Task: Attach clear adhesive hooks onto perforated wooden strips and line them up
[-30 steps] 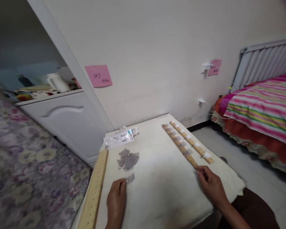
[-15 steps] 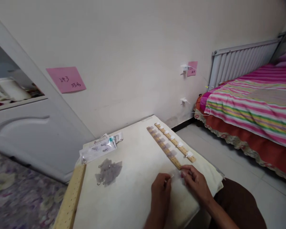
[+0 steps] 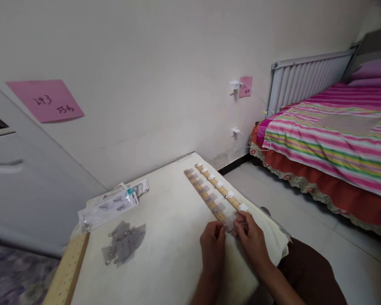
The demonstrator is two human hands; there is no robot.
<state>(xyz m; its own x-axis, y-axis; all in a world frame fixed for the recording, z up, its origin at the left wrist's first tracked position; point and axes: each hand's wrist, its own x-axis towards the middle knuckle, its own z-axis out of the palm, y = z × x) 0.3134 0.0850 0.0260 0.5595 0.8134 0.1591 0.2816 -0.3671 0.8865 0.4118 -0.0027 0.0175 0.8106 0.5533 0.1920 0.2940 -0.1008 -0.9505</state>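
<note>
My right hand (image 3: 250, 239) pinches a clear square adhesive hook (image 3: 231, 219) over the near end of a perforated wooden strip (image 3: 221, 216). My left hand (image 3: 213, 243) is closed close beside the same end, thumb against fingers; whatever it grips is hidden. Several similar clear squares with small metal hooks lie in a row along that strip. Parallel to it, a second perforated strip (image 3: 222, 189) carries several white hooks (image 3: 230, 194); my right fingers cover its near end. Off to the left lies a pile of loose clear hooks (image 3: 125, 243).
Hook packages (image 3: 109, 207) lie at the back left of the cloth-covered table (image 3: 165, 262). A perforated wooden board (image 3: 66, 271) runs along the left edge. The wall (image 3: 152, 76) rises behind, with plugged-in chargers (image 3: 235, 86). A bed (image 3: 330, 140) stands at the right.
The view has turned left to right, shifting the table leftward in the picture. My right hand has brought the clear hook onto the strip's near end, and my left hand has moved up beside it.
</note>
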